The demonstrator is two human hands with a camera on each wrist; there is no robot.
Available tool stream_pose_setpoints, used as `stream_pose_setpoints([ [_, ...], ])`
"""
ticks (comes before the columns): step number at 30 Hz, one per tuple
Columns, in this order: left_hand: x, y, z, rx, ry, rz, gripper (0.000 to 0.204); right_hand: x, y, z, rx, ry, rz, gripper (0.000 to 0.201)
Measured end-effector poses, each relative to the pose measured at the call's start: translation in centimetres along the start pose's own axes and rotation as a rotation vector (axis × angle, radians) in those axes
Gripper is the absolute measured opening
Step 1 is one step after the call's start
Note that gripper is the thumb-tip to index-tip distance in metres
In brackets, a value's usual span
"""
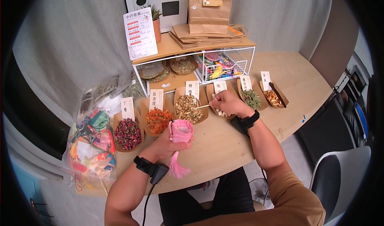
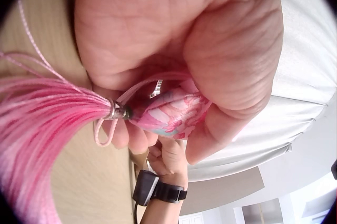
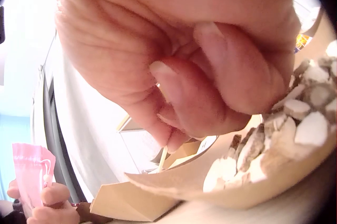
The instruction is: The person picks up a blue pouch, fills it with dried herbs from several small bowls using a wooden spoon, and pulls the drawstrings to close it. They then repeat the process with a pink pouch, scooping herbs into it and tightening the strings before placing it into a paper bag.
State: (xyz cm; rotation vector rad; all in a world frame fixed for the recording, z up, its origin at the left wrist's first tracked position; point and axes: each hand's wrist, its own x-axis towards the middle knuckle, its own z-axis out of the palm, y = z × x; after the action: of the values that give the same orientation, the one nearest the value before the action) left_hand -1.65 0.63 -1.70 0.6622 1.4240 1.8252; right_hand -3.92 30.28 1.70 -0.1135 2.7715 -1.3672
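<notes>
My left hand (image 1: 161, 146) grips a small pink pouch (image 1: 183, 130), its top open and upward; a pink tassel (image 1: 177, 168) hangs below. The left wrist view shows the floral pouch (image 2: 176, 116) between thumb and fingers of the hand (image 2: 231, 50), beside the tassel (image 2: 47, 129). My right hand (image 1: 229, 102) pinches a thin pale stick (image 1: 203, 106), whose far end lies over the tray of yellow-brown dried pieces (image 1: 188, 108). In the right wrist view, curled fingers of the hand (image 3: 179, 45) partly hide the stick (image 3: 164, 158), beside white slices (image 3: 295, 129).
Labelled paper trays hold red buds (image 1: 128, 134), orange petals (image 1: 159, 120), green herbs (image 1: 251, 99) and brown pieces with a dark stick (image 1: 279, 94). Bagged colourful pouches (image 1: 100, 146) lie at left. Behind stand a shelf (image 1: 176, 54), a wire basket (image 1: 222, 68) and paper bags (image 1: 209, 10).
</notes>
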Motion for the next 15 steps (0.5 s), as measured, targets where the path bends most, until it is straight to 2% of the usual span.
stream_pose_setpoints([
  [15,-0.17,0.06,0.26,-0.017,0.015,-0.002,0.048,0.12,0.36,0.11,0.078,-0.008,0.035,0.03],
])
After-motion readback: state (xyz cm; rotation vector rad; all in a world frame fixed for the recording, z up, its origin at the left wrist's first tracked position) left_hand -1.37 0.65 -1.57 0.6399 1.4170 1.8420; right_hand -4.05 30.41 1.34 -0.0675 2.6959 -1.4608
